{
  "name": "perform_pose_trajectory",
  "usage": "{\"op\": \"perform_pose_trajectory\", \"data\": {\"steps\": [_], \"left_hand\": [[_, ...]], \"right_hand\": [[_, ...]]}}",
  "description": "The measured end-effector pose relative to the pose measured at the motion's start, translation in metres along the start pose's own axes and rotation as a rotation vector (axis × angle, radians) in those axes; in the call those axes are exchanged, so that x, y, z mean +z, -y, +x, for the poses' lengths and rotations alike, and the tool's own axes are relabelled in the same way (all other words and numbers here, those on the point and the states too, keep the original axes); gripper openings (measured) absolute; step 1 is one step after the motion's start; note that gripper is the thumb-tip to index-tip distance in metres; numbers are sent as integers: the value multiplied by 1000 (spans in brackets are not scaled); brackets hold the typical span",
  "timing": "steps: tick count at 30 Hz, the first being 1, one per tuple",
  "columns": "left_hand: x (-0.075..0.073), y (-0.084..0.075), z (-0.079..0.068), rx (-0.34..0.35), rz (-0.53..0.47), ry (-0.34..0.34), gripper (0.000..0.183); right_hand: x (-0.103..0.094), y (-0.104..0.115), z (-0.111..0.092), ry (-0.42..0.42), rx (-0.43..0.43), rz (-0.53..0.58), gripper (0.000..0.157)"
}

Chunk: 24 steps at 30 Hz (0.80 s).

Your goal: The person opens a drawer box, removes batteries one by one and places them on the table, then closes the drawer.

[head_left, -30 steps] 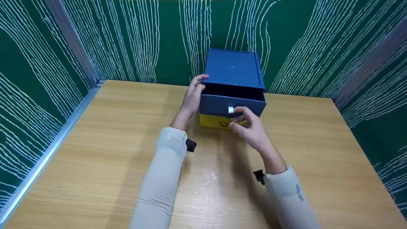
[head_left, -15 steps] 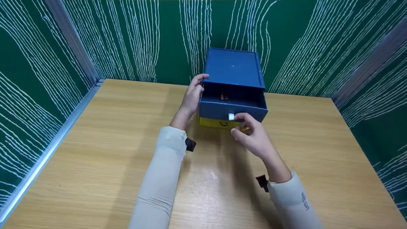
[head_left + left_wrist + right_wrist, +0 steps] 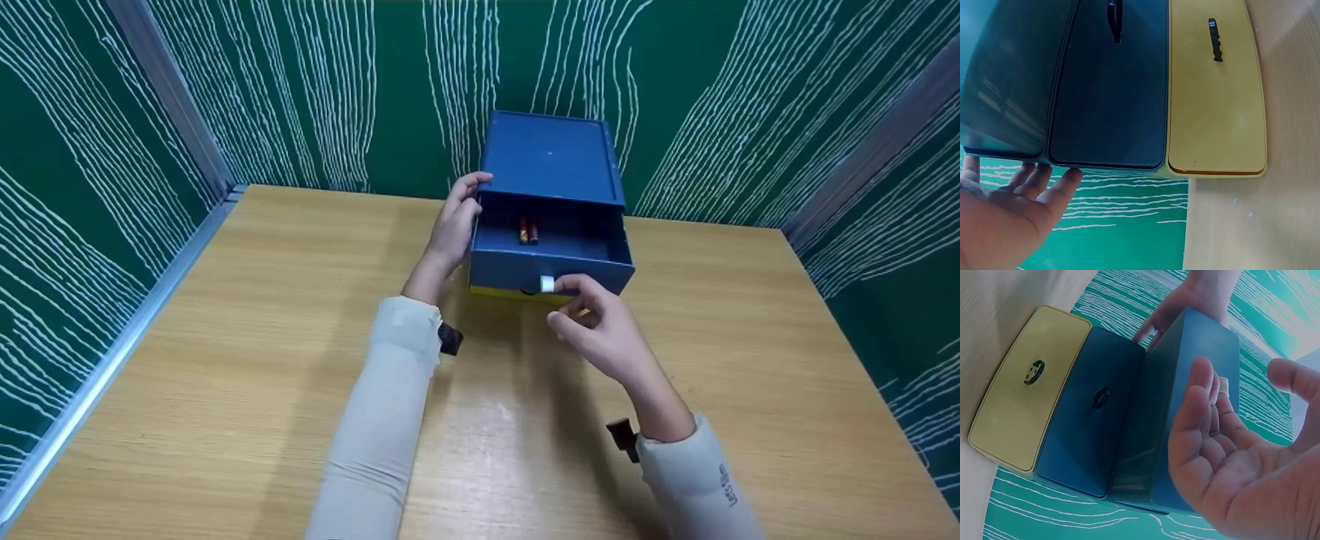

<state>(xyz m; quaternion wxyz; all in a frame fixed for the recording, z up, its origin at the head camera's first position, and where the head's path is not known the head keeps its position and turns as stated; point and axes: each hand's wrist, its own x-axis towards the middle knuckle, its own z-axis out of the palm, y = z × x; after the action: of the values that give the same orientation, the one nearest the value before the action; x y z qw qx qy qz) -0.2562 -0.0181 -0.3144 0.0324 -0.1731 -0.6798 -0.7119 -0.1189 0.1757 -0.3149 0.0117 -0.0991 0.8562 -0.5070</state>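
A stacked drawer unit (image 3: 551,157) stands at the back of the table, its blue top drawer (image 3: 510,264) pulled partly out. Two small dark-red cylinders, probably batteries (image 3: 523,231), lie inside that drawer. My right hand (image 3: 600,326) hooks a curled finger at the drawer's front, thumb held apart; the handle itself is hidden there. Something small and white (image 3: 547,284) shows at that fingertip, and I cannot tell whether it is on the finger or the drawer. Against the unit's left side rests my left hand (image 3: 452,229), with fingers extended along its edge (image 3: 1019,194).
Below are a closed dark blue drawer (image 3: 1112,101) and a closed yellow drawer (image 3: 1216,107), each with a black handle (image 3: 1033,372). The wooden table (image 3: 225,360) meets green walls (image 3: 405,97) with white wavy lines behind and at both sides.
The top drawer has slid out toward me along with my right hand, bringing the cylinders inside into sight. My left hand has stayed on the unit's side.
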Motion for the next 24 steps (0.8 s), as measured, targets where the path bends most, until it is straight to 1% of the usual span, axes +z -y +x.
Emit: {"op": "perform_pose_trajectory", "data": {"steps": [4,7,10,11,13,17,20,24], "left_hand": [[0,0,0,2,0,-3,41],[0,-1,0,-5,4,-7,42],[1,-1,-1,-15,7,-13,41],[0,2,1,-16,7,-17,41],[1,2,1,-16,6,-20,41],[1,3,2,-5,4,-30,40],[2,0,0,2,7,-33,40],[2,0,0,7,9,-30,40]], "right_hand": [[0,-12,2,1,-12,6,32],[1,-16,1,1,-21,3,33],[1,-17,0,2,-16,-4,33],[0,-12,-2,2,-10,-11,33],[0,-5,-5,4,-1,-18,32],[-1,-3,-8,6,-1,-30,31],[0,-15,-6,1,-12,-33,30],[1,-18,-7,-7,-16,-40,30]]}}
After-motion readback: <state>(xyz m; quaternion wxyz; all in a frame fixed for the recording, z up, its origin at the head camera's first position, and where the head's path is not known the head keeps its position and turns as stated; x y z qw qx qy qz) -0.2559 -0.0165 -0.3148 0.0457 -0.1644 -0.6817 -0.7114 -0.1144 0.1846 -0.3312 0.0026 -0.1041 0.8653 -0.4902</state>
